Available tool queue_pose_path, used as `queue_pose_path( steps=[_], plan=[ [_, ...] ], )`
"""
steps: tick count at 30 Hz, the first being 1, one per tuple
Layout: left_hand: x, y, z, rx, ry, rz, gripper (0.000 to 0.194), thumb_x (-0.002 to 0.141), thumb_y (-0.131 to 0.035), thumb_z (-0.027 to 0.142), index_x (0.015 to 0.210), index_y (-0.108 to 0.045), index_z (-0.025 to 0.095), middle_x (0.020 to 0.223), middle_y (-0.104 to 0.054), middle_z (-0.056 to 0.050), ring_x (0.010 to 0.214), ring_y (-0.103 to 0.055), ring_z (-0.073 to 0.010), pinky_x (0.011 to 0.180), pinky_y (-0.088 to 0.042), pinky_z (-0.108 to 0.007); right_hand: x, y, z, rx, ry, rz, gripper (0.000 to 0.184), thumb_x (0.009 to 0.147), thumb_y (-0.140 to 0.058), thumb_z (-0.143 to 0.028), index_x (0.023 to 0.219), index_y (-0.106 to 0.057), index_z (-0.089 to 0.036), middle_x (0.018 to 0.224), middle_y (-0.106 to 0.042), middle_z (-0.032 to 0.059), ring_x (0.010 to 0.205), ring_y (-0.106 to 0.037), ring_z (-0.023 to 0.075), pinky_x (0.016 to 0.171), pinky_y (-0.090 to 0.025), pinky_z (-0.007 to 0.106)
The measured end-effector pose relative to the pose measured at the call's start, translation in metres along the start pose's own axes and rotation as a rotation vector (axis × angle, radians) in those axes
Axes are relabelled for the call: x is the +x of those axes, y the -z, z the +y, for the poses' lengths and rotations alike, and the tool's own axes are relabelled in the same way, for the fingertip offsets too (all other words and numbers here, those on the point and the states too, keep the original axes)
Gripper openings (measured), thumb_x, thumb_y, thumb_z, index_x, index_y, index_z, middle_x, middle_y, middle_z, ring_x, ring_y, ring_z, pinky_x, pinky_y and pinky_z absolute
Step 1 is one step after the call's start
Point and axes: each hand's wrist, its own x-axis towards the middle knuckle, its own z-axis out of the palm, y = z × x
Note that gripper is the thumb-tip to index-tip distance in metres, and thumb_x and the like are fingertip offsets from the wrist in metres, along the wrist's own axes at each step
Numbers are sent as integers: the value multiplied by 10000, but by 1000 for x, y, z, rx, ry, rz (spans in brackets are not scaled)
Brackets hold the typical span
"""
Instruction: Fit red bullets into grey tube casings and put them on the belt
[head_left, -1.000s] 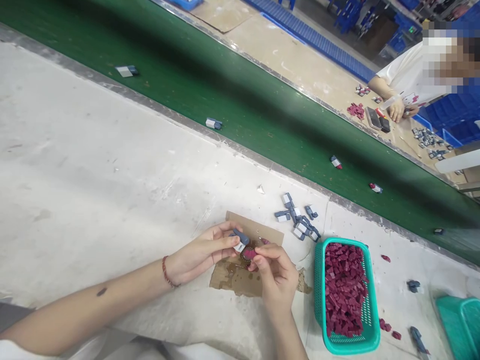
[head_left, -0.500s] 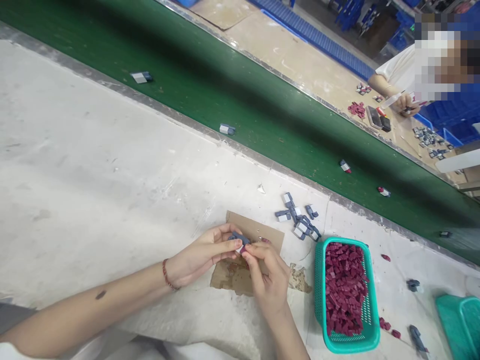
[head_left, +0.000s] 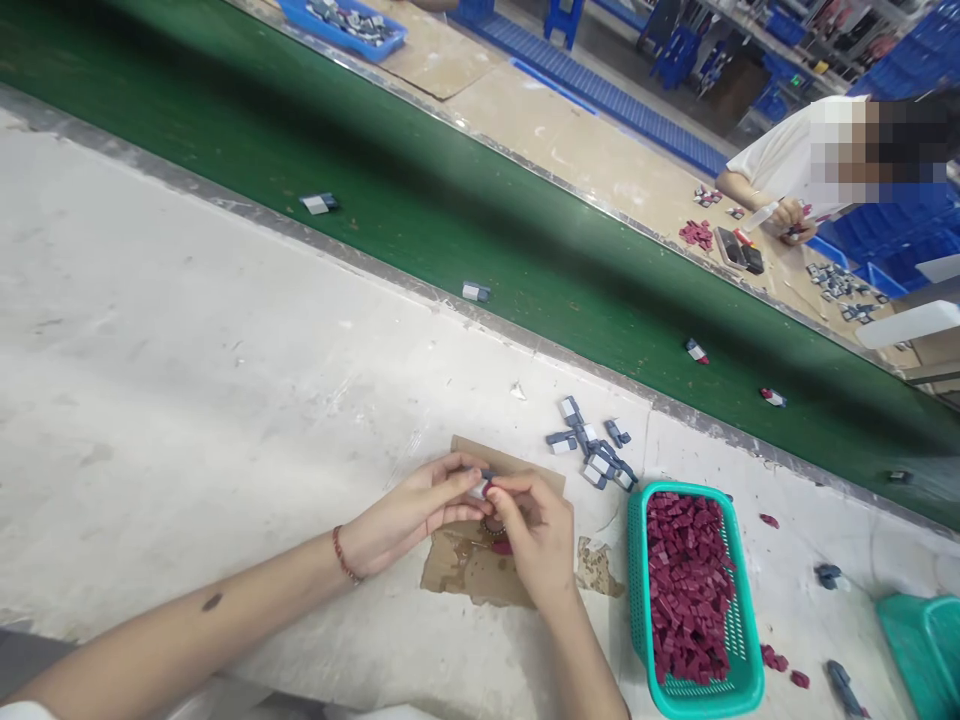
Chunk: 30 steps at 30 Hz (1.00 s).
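Note:
My left hand [head_left: 409, 510] is closed on a small grey-blue and white plastic piece [head_left: 478, 489], held above a sheet of brown cardboard [head_left: 487, 585]. My right hand [head_left: 546, 545] pinches the maroon end of that same piece between thumb and forefinger; the fingers partly hide it. Under the right hand a maroon bit [head_left: 501, 548] shows against the cardboard. Several more grey-blue and white pieces [head_left: 592, 455] lie in a loose cluster beyond the hands. To the right stands a green plastic basket [head_left: 752, 650], filled with small maroon parts [head_left: 686, 585].
A green conveyor belt [head_left: 390, 220] runs diagonally past the white table [head_left: 225, 400], carrying several spaced pieces. Across it, a co-worker [head_left: 780, 150] handles a piece at a brown bench. A blue tray [head_left: 390, 42] of pieces sits at top left. Another green container [head_left: 922, 640] stands at right.
Pieces on the belt have shifted right along it. My view has moved slightly, bringing the blue tray into sight. Both hands stay on the piece, whose grey-blue part is now more covered by fingers.

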Motion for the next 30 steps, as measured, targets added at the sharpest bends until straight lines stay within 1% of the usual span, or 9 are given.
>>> queue_pose_path(
  steps=[3, 7, 10, 13, 17, 20, 23, 27, 30],
  plan=[
    [2, 5, 8, 10, 6, -12, 452, 698, -798, 454, 997, -646, 152, 899, -731, -80, 734, -679, -159, 709, -552, -253, 26, 14, -5, 51, -41, 188, 114, 820, -628, -287, 780, -655, -184, 638, -671, -7, 524, -610, 120, 515, -498, 228],
    [0, 10, 15, 93, 16, -55, 283, 802, -705, 327, 1017, -665, 147, 910, -735, -93, 761, -687, -174, 711, -550, -249, 72, 37, -3, 124, 33, 519, 169, 797, -623, -322, 888, -628, -180, 770, -695, 24, 667, -658, 150, 651, -548, 290],
    [-3, 8, 16, 178, 22, -46, 279, 768, -718, 311, 1000, -687, 157, 899, -734, -94, 781, -683, -192, 735, -550, -269, 89, 47, 7, 112, 43, 553, 354, 772, -594, -265, 1116, -578, -184, 964, -708, 68, 854, -671, 175, 782, -546, 337],
    [-4, 5, 20, 304, -39, -19, 333, 695, -764, 375, 951, -703, 170, 902, -732, -94, 796, -676, -219, 756, -550, -303, 71, 48, 12, 28, -1, 495, 383, 787, -566, -257, 1159, -577, -170, 1080, -693, 112, 932, -663, 192, 818, -536, 347],
    [8, 6, 36, 619, -250, 35, 342, 702, -706, 481, 869, -680, 184, 890, -725, -104, 802, -668, -269, 731, -545, -359, 13, 61, 6, -162, -17, 422, 211, 841, -543, -274, 995, -663, -194, 1001, -715, 84, 877, -663, 200, 772, -535, 331],
    [34, 8, 60, 1012, -566, 91, 329, 781, -555, 483, 897, -635, 186, 939, -713, -118, 879, -657, -294, 802, -532, -401, -28, 98, 2, -424, 5, 495, 175, 866, -511, -245, 904, -679, -212, 958, -706, 76, 901, -644, 227, 785, -515, 357],
    [72, 3, 88, 1339, -859, 196, 369, 834, -411, 402, 1002, -606, 138, 1131, -644, -171, 1088, -583, -308, 991, -433, -443, -51, 143, 8, -748, -14, 553, 216, 878, -468, -245, 962, -664, -207, 1004, -687, 104, 968, -601, 273, 859, -470, 444],
    [122, -19, 113, 1431, -941, 226, 455, 824, -422, 321, 1181, -568, 80, 1369, -476, -211, 1318, -354, -367, 1117, -228, -515, -56, 176, 22, -892, 9, 419, 235, 890, -465, -271, 989, -667, -202, 1034, -674, 116, 963, -584, 285, 863, -463, 468],
    [146, -34, 118, 1453, -928, 203, 431, 797, -463, 271, 1168, -601, 100, 1305, -531, -204, 1278, -379, -407, 1090, -236, -550, -51, 177, 26, -891, 40, 385, 204, 907, -485, -292, 946, -669, -214, 986, -669, 106, 946, -574, 285, 845, -464, 463]
  ],
)
